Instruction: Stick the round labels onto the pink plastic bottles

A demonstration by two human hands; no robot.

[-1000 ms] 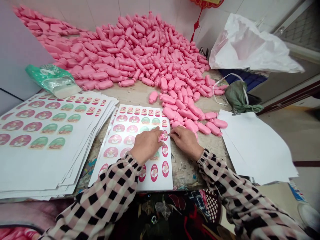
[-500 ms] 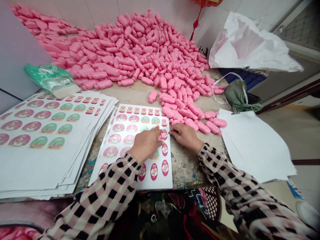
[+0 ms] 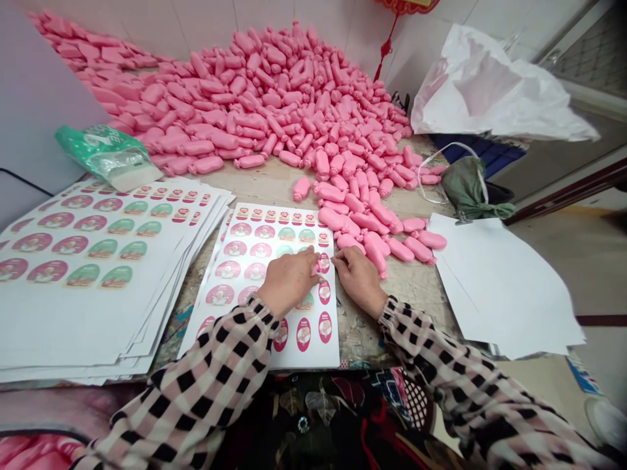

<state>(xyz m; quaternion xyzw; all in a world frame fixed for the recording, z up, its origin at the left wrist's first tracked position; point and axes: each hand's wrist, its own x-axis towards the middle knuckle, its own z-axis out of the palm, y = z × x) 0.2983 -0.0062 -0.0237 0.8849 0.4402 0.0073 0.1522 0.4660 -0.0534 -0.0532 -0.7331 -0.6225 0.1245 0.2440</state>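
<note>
My left hand (image 3: 290, 281) lies over a white sheet of stickers (image 3: 304, 358), its fingers closed near the right edge. A bit of pink shows at its fingertips, but most of what they may hold is hidden. My right hand (image 3: 361, 279) rests just off that edge, thumb and forefinger pinched beside an oval pink sticker (image 3: 324, 264). Something small and dark shows at this pinch, too small to name. Small pink bottles (image 3: 376, 253) lie right behind my right hand. Pink and green arched stickers (image 3: 230, 269) fill rows left of my left hand.
A large heap of pink bottles (image 3: 274, 98) covers the back of the table. More sticker sheets (image 3: 73, 320) are stacked at left, under a green plastic packet (image 3: 110, 156). On the right are blank white sheets (image 3: 504, 287), a dark green pouch (image 3: 463, 186) and a white bag (image 3: 494, 91).
My right hand has turned at the wrist, its back and forearm shifting a little left and down, uncovering more of a bottle behind it. The left hand stays put on the sheet.
</note>
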